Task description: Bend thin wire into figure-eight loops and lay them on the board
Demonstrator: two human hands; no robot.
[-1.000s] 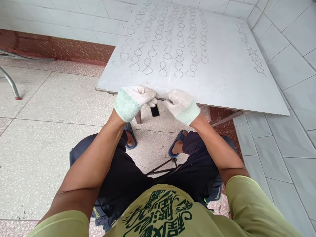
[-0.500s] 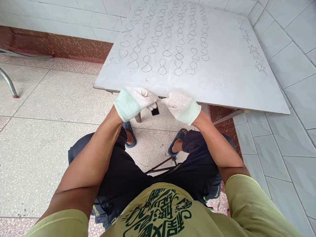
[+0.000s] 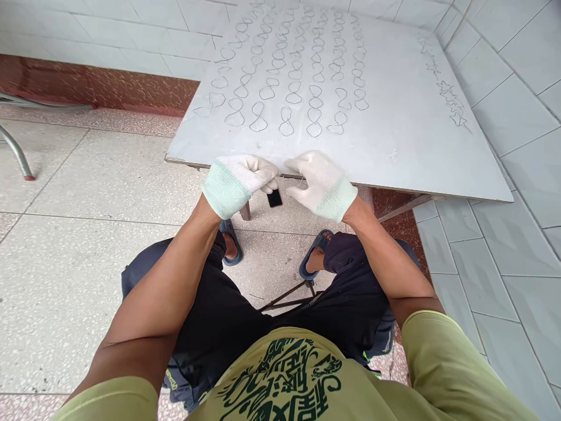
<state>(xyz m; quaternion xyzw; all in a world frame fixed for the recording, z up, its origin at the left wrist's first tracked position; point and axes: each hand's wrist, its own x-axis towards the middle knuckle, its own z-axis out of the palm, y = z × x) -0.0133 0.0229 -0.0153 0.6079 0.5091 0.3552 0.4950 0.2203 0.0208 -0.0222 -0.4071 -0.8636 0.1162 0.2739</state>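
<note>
- Your left hand (image 3: 243,180), gloved: thumb and fingers pressed together in a pinch at the bench's near edge; can't tell what sits in the pinch, too small.
- Your right hand (image 3: 323,181), gloved: thumb and forefinger spread, facing the left one. The two hands are near each other, not touching.
- Thin strand (image 3: 301,182): shows in the gap between your right thumb and forefinger; very fine, can't tell whether it's gripped or where it ends.
- Bench (image 3: 407,134): pale flat top in front of you, near edge right behind your hands.
- Looped shapes (image 3: 314,111): thin, dark, many like figure-eights, set in rows on the bench's left and middle, beyond your hands.
- Star-like shapes (image 3: 451,100): in a line along the bench's right side, well apart from the loops.
- Dark rectangular object (image 3: 274,198): phone-like, shows just below your left fingers, partly covered; can't tell what it rests on.
- Slippers (image 3: 232,248): blue, on your feet, on the speckled floor (image 3: 87,280).
- Metal leg (image 3: 16,151): curved, reddish tip, far left on the floor.
- Tiled wall (image 3: 517,111): right of the bench.
</note>
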